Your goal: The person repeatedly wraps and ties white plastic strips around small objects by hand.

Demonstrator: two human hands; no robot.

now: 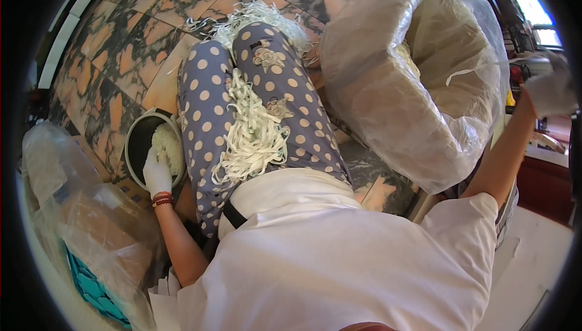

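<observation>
My left hand (158, 176), in a white glove with red bead bracelets at the wrist, reaches into a round dark bucket (137, 148) beside my left thigh. Its closed fingers touch a heap of small white pieces (167, 140); what they pinch is too small to make out. Far out to the right, my gloved right hand (553, 91) is raised past a large clear plastic bag and blurred. A thin white strip (464, 73) trails from it over the bag's mouth. Loose white strips (251, 134) lie in a tangle on my lap, over polka-dot trousers.
The big open plastic bag (376, 88) stands at my right, with pale material inside. More white strips (260, 19) pile beyond my knees on the marbled tile floor (121, 46). At left, another plastic bag (91, 210) lies near teal pieces (91, 285).
</observation>
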